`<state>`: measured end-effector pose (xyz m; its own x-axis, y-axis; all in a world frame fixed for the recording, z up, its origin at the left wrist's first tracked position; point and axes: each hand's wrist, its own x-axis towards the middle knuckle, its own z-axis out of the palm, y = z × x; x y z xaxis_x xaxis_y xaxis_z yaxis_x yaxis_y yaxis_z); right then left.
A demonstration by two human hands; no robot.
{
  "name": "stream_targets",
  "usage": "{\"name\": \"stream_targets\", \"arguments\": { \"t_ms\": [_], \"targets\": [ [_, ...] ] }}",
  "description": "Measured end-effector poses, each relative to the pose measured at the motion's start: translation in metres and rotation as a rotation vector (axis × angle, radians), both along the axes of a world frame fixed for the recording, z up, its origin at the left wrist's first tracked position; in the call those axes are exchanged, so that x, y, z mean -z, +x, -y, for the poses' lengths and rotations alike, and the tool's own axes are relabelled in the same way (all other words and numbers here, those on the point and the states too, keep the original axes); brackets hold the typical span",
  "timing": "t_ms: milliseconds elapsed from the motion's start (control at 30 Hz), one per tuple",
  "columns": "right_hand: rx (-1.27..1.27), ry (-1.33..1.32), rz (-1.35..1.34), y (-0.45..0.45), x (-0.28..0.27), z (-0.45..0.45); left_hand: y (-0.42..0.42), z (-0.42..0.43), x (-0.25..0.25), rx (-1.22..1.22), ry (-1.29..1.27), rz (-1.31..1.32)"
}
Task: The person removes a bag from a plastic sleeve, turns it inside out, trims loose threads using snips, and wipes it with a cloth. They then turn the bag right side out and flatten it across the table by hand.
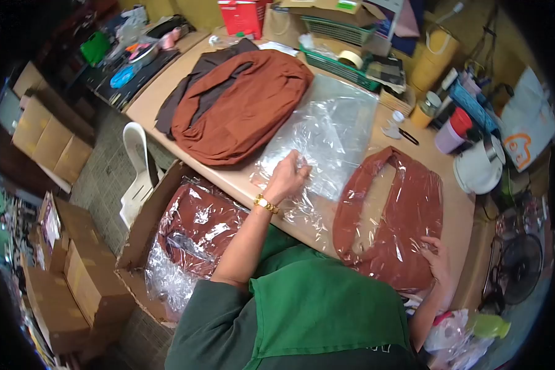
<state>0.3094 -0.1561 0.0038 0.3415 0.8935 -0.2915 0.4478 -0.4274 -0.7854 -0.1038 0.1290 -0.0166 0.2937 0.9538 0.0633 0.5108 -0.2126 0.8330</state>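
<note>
My left hand point(288, 176), with a gold watch on its wrist, is closed on the edge of a clear plastic bag point(336, 132) lying on the table. My right hand point(436, 259) rests with fingers apart along the right side of a rust-brown fabric bag point(416, 213), which lies inside a clear plastic sleeve. Beyond my left hand, a pile of unwrapped fabric bags point(250, 102) lies on the table, rust-brown on top and dark brown underneath. At my left, more plastic-wrapped rust-brown bags point(194, 228) fill an open cardboard box.
Green baskets point(339, 68) with a tape roll point(351, 58) stand at the back. Scissors point(407, 135), a purple cup point(453, 132) and a white kettle point(480, 163) line the right side. A white chair point(139, 179) and cardboard boxes point(83, 277) stand on the left.
</note>
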Motion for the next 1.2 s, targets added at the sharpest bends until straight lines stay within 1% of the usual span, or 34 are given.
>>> {"name": "stream_targets", "arguments": {
  "t_ms": [33, 67, 100, 167, 233, 300, 333, 367, 400, 433, 467, 500, 533, 567, 633, 667, 700, 733, 767, 800, 833, 867, 900, 967, 1000, 1033, 1067, 1100, 1133, 1167, 1200],
  "targets": [
    [-0.027, -0.001, 0.007, 0.009, -0.008, -0.003, -0.012, 0.0, -0.014, -0.091, -0.027, -0.024],
    [0.017, 0.031, 0.007, 0.017, -0.017, -0.005, -0.031, -0.021, 0.024, 0.02, -0.089, 0.31],
    [0.056, 0.058, 0.006, 0.02, -0.029, -0.009, -0.046, -0.025, 0.023, -0.013, -0.095, 0.317],
    [0.145, 0.12, -0.014, -0.042, -0.095, -0.05, -0.084, -0.025, 0.016, -0.053, -0.089, 0.375],
    [-0.051, 0.302, -0.121, -0.066, -0.114, -0.093, -0.141, -0.016, -0.006, -0.254, 0.204, 0.183],
    [-0.282, 0.472, -0.013, -0.112, -0.136, -0.14, -0.226, -0.002, -0.016, -0.409, 0.12, 0.35],
    [-0.389, 0.526, 0.008, -0.148, -0.15, -0.159, -0.271, 0.019, -0.024, -0.523, 0.156, 0.255],
    [-0.489, 0.584, 0.028, -0.19, -0.162, -0.173, -0.288, 0.057, -0.05, -0.617, 0.137, 0.505],
    [-0.565, 0.624, 0.003, -0.236, -0.171, -0.181, -0.331, 0.084, -0.046, -0.737, 0.129, 0.526],
    [-0.636, 0.672, -0.022, -0.278, -0.178, -0.189, -0.352, 0.116, -0.051, -0.966, 0.118, 0.449],
    [-0.807, 0.781, -0.017, -0.31, -0.173, -0.202, -0.397, 0.145, -0.026, -0.909, 0.221, 0.498],
    [-0.975, 0.89, -0.011, -0.34, -0.16, -0.216, -0.416, 0.176, -0.016, -0.967, 0.236, 0.517],
    [-1.069, 1.015, 0.016, -0.37, -0.143, -0.231, -0.437, 0.212, -0.003, -1.034, 0.141, 0.461],
    [-1.116, 1.021, -0.023, -0.399, -0.122, -0.239, -0.453, 0.239, 0.018, -1.096, 0.123, 0.416],
    [-1.202, 0.871, -0.08, -0.446, -0.069, -0.256, -0.464, 0.283, 0.064, -1.251, 0.091, 0.325],
    [-1.218, 0.765, -0.103, -0.463, -0.043, -0.26, -0.473, 0.302, 0.09, -1.29, 0.012, 0.21],
    [-1.235, 0.748, -0.11, -0.48, -0.006, -0.268, -0.473, 0.311, 0.12, -1.325, 0.051, 0.31],
    [-1.226, 0.778, -0.019, -0.496, 0.036, -0.277, -0.475, 0.321, 0.148, -1.364, 0.037, 0.181],
    [-1.234, 0.726, 0.063, -0.504, 0.065, -0.28, -0.468, 0.325, 0.167, -1.308, 0.018, 0.331],
    [-1.251, 0.679, 0.232, -0.507, 0.094, -0.283, -0.461, 0.327, 0.184, -1.369, -0.04, 0.283],
    [-1.291, 0.376, 0.545, -0.515, 0.109, -0.283, -0.472, 0.334, 0.227, -1.395, -0.098, 0.309],
    [-1.324, 0.426, 0.707, -0.517, 0.132, -0.28, -0.464, 0.331, 0.248, -1.438, -0.036, 0.187],
    [-1.351, 0.478, 0.872, -0.514, 0.149, -0.273, -0.472, 0.333, 0.276, -1.418, -0.084, 0.065],
    [-1.577, 0.326, 0.929, -0.507, 0.158, -0.259, -0.461, 0.326, 0.288, -1.383, -0.088, -0.032],
    [-1.74, 0.076, 0.949, -0.507, 0.165, -0.258, -0.462, 0.324, 0.295, -1.379, -0.093, -0.026],
    [-1.829, -0.15, 0.926, -0.507, 0.16, -0.258, -0.464, 0.321, 0.308, -1.424, -0.23, -0.16],
    [-1.797, -0.287, 0.872, -0.505, 0.167, -0.259, -0.465, 0.319, 0.32, -1.462, -0.366, -0.297],
    [-1.76, -0.421, 0.814, -0.504, 0.174, -0.26, -0.468, 0.319, 0.335, -1.455, -0.37, -0.294],
    [-1.756, -0.427, 0.816, -0.504, 0.176, -0.261, -0.471, 0.32, 0.347, -1.452, -0.424, -0.4],
    [-1.797, -0.269, 0.887, -0.504, 0.178, -0.263, -0.473, 0.321, 0.358, -1.446, -0.474, -0.505],
    [-1.825, -0.107, 0.956, -0.504, 0.178, -0.265, -0.473, 0.321, 0.35, -1.437, -0.47, -0.501]
  ]
}}
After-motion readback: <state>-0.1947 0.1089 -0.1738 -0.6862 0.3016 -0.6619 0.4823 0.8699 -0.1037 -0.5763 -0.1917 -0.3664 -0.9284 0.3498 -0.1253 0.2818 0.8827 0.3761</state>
